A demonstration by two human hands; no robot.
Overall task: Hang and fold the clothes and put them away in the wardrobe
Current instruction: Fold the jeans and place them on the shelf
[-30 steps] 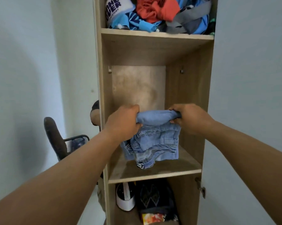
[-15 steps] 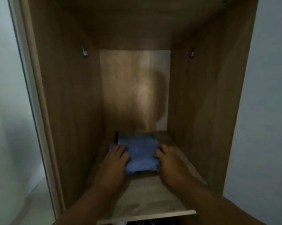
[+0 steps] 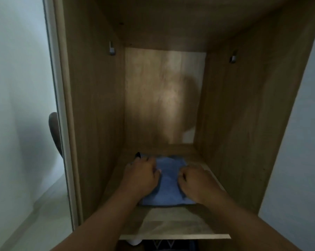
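Folded blue denim jeans [image 3: 168, 183] lie flat on the wooden shelf [image 3: 174, 227] inside the wardrobe compartment, near its middle. My left hand [image 3: 142, 178] rests on the left side of the jeans with the fingers curled over the cloth. On the right side sits my right hand [image 3: 194, 182], also curled and pressing down. Both forearms reach in from the bottom of the view. A small dark part of the garment [image 3: 138, 155] shows at its far left corner.
Wooden side walls close in the compartment left [image 3: 98, 109] and right [image 3: 243, 115]. Two metal rail brackets [image 3: 111, 49] [image 3: 233, 58] sit high on the walls. A dark chair back [image 3: 54, 131] shows outside at the left. A white object [image 3: 135, 241] lies below the shelf.
A second ago I held the jeans in the air before the shelf. They now lie on the shelf, and my hands have shifted onto their top with the fingers curled.
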